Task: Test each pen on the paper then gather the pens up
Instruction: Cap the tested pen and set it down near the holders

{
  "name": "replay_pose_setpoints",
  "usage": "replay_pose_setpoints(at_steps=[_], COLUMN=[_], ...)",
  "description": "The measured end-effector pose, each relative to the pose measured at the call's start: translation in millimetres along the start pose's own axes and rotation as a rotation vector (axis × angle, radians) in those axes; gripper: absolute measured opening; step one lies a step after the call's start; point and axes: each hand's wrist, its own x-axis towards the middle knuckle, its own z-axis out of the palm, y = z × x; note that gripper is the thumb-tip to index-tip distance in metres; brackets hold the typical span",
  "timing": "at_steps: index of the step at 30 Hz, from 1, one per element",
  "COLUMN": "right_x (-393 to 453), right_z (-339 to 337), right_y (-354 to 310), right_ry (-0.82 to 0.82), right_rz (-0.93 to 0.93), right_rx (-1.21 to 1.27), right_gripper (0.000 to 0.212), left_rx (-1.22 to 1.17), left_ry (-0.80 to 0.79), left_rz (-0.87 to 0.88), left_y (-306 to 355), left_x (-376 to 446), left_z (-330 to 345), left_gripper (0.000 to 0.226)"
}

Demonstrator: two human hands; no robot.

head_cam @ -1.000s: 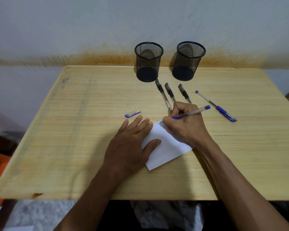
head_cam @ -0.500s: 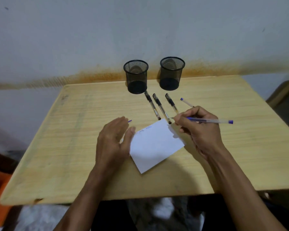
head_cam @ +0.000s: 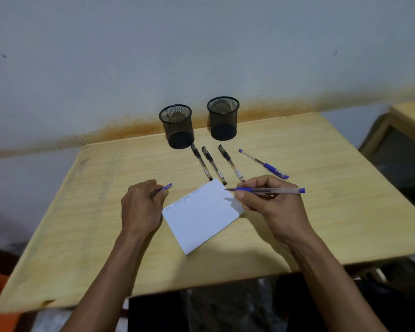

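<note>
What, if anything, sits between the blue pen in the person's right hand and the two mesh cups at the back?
Three black pens lie on the table between the paper and the mesh cups. The held blue pen, in the right hand, could pass above them.

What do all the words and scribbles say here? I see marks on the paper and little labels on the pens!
Nothing here can be read.
Paper: faint blue scribbles along its top edge, too small and blurred to read.
Three black pens: small label patches on the clear barrels, too small to read.
Blue pens and mesh cups: no text visible.
</note>
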Motion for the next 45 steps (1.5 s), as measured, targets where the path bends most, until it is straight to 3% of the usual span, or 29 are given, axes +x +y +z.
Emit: replay_pose_setpoints(at_steps=[6,13,16,28,39,45], right_x=[-9.3,-14.9,-16.7,-21.0,-22.4,-14.8], right_z=[8.6,18.8,18.4,23.9,26.4,1.9], right_y=[-12.6,-32.3,-32.0,-28.0,-14.3,-23.3], right_ry=[-0.032,-0.083,-0.105,-0.143,-0.158,-0.067], right_rz=[-0.037,-0.209,-0.216,-0.243,-0.220,-0.195], right_rx=[0.077,-0.098,-0.148,-0.250,-0.135,-0.020], right_gripper=[0.009,0.020,0.013,0.005,0.002,0.024], left_rx=[-0.357,-0.756,-0.820,-0.656,-0.605,-0.533], left_ry=[0.065,-0.105,-0.128,-0.165,-0.211,-0.347], left_rz=[-0.090,-0.119,-0.099,0.078,0.131,0.147], left_y=[25.0,64.4,70.8,78.6,78.9,81.7], left_x=[-13.6,-39.3,-46.8,-51.4,-46.3,-39.7], left_z=[-25.0,-36.8,-38.1,-42.8,-46.5,-49.9], left_gripper=[0.005,0.013,0.017,0.011,0.011,0.009])
